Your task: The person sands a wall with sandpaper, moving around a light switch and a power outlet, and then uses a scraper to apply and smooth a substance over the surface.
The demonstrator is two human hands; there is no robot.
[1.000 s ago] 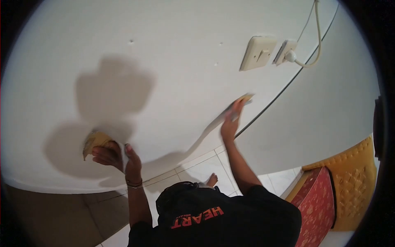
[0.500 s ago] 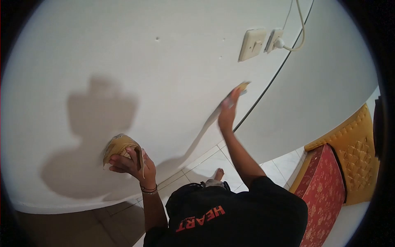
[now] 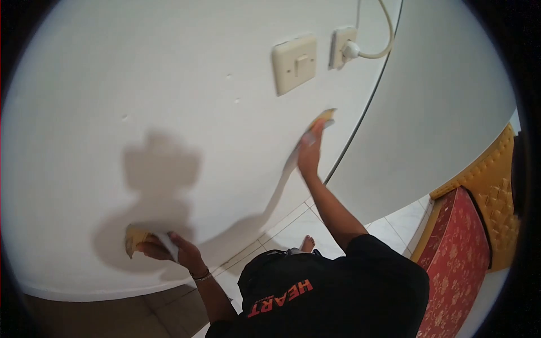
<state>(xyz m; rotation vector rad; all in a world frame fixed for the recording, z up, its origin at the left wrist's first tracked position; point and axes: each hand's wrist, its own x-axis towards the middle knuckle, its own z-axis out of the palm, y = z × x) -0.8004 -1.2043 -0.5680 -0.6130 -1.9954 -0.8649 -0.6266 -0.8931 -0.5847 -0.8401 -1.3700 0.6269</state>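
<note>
A tan, folded sheet (image 3: 135, 238) with a pale underside is held in my left hand (image 3: 176, 249), close to the lower part of the white wall (image 3: 186, 73). Its fingers wrap round the sheet, which looks slightly blurred. Further right and higher, my right hand (image 3: 311, 143) grips a tan and grey piece (image 3: 324, 119) against or just off the wall, below the light switch (image 3: 295, 63). Whether that piece touches the wall I cannot tell.
A plug with a cable sits in the socket (image 3: 342, 48) beside the switch. A dark seam separates the wall from a pale panel (image 3: 439, 112). At the right are a red patterned mattress (image 3: 456, 259) and a yellow tufted headboard (image 3: 496, 208). Pale floor tiles (image 3: 394, 225) lie below.
My left hand and its sheet have moved down and slightly left. The switch and socket now appear further left in view. My right hand stays at nearly the same place in the picture.
</note>
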